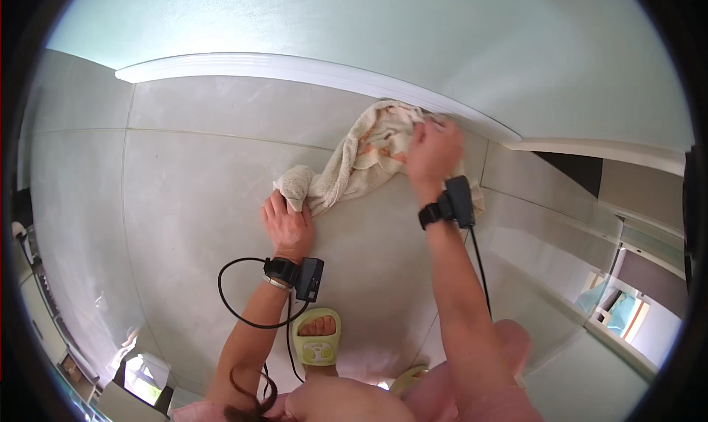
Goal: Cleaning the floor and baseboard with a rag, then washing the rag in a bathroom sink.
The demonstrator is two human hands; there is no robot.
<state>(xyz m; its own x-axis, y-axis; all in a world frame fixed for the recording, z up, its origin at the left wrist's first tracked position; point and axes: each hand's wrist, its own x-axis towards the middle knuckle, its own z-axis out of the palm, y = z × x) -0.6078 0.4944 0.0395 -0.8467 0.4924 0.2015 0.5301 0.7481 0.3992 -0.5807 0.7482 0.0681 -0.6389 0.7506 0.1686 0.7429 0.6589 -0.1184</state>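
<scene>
A cream terry towel with orange patches lies twisted and bunched on the grey tiled floor. Its far part reaches the white baseboard at the foot of a pale green wall. My left hand grips the bundled near end of the towel, low over the tiles. Beside the baseboard, my right hand is closed on the towel's far end; its fingers are slightly blurred and partly hide the cloth there. A loose corner of cloth shows behind my right wrist.
Black wrist devices with cables are strapped to both my wrists, one cable looping beside my left forearm. My foot in a light green slide sandal is planted close behind my left hand. The wall ends at a corner on the right.
</scene>
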